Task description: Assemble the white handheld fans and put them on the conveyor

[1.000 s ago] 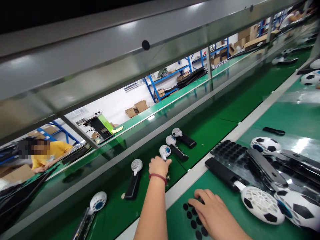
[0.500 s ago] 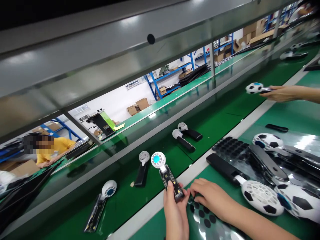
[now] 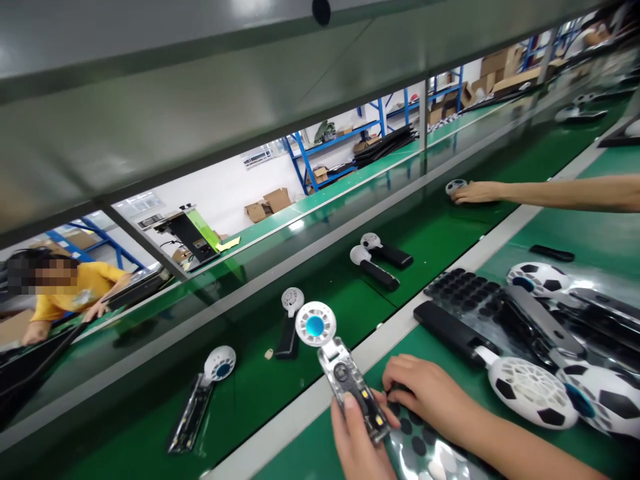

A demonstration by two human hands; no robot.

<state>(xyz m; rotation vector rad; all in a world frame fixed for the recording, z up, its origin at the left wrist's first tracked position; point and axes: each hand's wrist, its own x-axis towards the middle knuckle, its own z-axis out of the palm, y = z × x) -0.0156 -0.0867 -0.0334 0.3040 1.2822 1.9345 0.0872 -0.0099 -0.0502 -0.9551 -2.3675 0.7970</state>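
Note:
My left hand is closed round a handheld fan, its white round head with a blue centre pointing up and away. The handle's open side faces me and shows circuit parts and small yellow pieces. My right hand sits just right of it, thumb and fingers curled together at the top corner of a clear sheet of black round stickers. What lies between those fingertips is hidden. Right of my right hand lies a fan with a white, football-patterned head and a black handle.
Several fans lie on the green conveyor belt, among them one with an exposed handle. More football fans and another sticker sheet crowd the right bench. A co-worker's hand reaches over the belt; a person in yellow works opposite.
The fan in my left hand has come closer and tipped so more of its inside shows. My right hand has barely moved. The co-worker's hand has carried a football fan left, down to the belt.

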